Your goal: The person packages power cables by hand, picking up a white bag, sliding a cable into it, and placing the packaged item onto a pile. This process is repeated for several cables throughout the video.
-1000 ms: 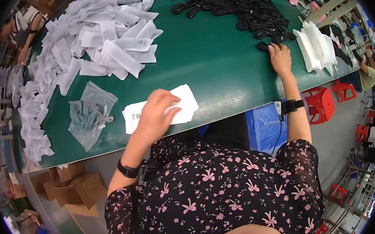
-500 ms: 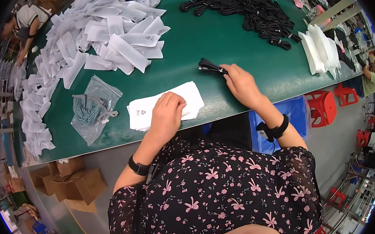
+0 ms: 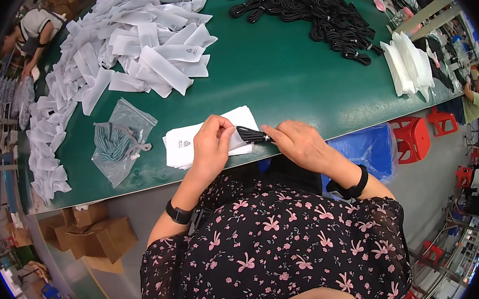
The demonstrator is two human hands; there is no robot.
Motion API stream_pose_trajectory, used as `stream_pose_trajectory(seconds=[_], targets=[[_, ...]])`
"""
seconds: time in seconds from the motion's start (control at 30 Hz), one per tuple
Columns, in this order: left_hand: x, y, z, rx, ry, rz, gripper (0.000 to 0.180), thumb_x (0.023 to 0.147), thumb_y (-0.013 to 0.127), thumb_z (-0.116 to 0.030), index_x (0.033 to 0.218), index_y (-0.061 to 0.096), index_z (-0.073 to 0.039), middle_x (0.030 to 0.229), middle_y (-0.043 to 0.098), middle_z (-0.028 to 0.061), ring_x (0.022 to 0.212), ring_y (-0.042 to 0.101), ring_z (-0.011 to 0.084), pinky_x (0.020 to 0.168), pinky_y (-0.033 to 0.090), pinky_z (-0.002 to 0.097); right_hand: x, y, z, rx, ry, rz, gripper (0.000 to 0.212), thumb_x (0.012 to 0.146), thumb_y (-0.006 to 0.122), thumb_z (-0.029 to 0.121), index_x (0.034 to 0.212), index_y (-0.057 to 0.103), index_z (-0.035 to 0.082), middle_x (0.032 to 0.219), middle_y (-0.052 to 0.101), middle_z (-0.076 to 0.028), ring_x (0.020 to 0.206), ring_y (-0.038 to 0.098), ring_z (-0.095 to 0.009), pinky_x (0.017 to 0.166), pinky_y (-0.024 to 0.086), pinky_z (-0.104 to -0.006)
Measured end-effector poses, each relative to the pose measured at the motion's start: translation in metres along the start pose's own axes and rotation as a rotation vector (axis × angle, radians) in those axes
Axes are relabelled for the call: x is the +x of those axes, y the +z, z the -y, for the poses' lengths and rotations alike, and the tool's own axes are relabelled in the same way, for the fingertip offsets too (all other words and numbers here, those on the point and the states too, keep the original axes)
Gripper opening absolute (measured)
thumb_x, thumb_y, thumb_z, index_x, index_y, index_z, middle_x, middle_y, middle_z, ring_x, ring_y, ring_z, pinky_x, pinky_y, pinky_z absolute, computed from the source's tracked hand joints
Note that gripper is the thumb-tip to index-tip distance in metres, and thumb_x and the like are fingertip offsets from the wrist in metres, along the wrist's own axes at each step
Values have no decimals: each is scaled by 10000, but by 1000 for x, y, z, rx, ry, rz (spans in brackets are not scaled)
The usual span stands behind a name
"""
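My right hand (image 3: 300, 145) is closed on a bundled black cable (image 3: 252, 134), tied round its middle. The cable's far end reaches the mouth of the top white plastic bag in a flat stack of bags (image 3: 181, 147) near the table's front edge. My left hand (image 3: 214, 141) rests on the stack, thumb and fingers pinching that top bag's raised edge. How far the cable end lies inside the bag, I cannot tell. Left of the stack lies a clear zip bag (image 3: 136, 119) with a bluish-grey knitted or corded item (image 3: 114, 141) in it.
Many filled white bags (image 3: 153, 55) heap over the green table's (image 3: 278, 73) far left. Black cable bundles (image 3: 319, 14) pile at the far right, beside white bag packs (image 3: 407, 64). Below the edge stand a blue lined bin (image 3: 366, 148), red stools (image 3: 410, 139) and cardboard boxes (image 3: 97, 234).
My right hand has come left and nearer with the cable, from bare table to the bag stack. My left hand has lifted the top bag's edge.
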State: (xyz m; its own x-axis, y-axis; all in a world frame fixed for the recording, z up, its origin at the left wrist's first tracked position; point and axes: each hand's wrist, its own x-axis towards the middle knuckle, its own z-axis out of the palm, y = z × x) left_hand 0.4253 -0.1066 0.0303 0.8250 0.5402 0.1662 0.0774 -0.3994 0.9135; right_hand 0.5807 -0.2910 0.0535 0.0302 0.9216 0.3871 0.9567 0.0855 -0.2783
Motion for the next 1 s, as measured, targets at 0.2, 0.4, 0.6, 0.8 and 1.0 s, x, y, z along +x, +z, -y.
stream_pose_trajectory(seconds=[0.2,0.4,0.6,0.8,1.0], targets=[[-1,-2,-3,49,96,-17,36,905,600,4,918,574,24,899,644,83,780,575,146,729,481,268,-2,-5,3,78,-3,5,405,799,592,46,1198,574,-23,796,518,-75,698,569,-230,619,476,-349],[0,-1,-2,53,121,43,31,892,595,16,903,566,18,944,665,102,819,607,190,735,492,301,-4,0,-2,-35,-128,-20,349,858,610,73,1192,582,-25,773,554,-85,616,545,-227,588,471,-345],[4,-5,-17,150,318,118,82,834,621,21,867,549,0,921,656,110,873,604,301,796,487,378,-5,16,-10,784,476,17,282,899,610,99,1157,606,-14,790,615,-118,591,537,-221,562,463,-321],[12,-8,-22,189,395,126,91,814,616,40,856,553,-9,1001,650,121,913,589,296,811,474,366,10,10,7,1255,967,207,233,959,557,145,1124,620,-7,768,644,-95,545,502,-89,485,386,-228],[23,-18,-28,161,279,33,100,802,637,24,844,554,-14,1049,626,125,955,561,299,845,453,362,18,11,-1,632,408,-212,228,980,518,139,1124,599,-18,738,613,-59,499,422,-49,457,328,-192]])
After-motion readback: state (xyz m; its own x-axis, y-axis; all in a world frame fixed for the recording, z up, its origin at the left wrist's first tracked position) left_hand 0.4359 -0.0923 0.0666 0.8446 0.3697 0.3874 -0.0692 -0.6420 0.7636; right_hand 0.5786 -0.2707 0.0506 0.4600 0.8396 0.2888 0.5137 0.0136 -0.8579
